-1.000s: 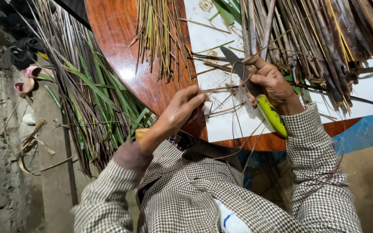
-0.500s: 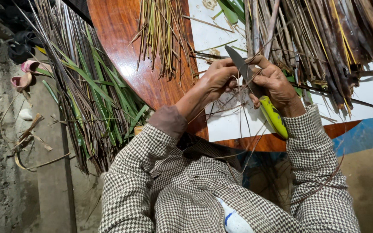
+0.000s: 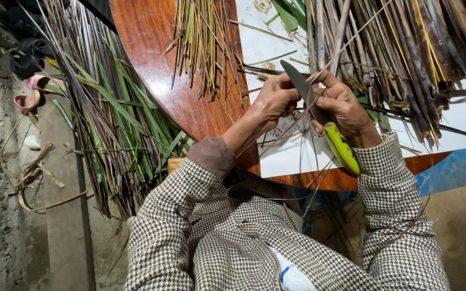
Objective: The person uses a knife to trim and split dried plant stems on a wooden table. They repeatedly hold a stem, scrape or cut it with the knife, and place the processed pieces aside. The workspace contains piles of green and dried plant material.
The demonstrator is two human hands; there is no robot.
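Since the round wooden table (image 3: 163,81) is crowded w/ leaf bundles (image 3: 400,54) & loose stalks, a snag could jerk the work. On the white sheet (image 3: 459,116), right hand (image 3: 346,110) is closed around a yellow-handled knife (image 3: 327,126), blade pointing toward the left hand (image 3: 276,97), which pinches a thin leaf strip (image 3: 319,75) right by the edge. A slip could nick those fingers, imo.

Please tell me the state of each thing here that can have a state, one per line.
knife: gripped, blade up against a thin strip
right hand: closed on the knife
left hand: pinching the thin strip
round wooden table: partly covered by white sheet
green leaves: piled beside the table
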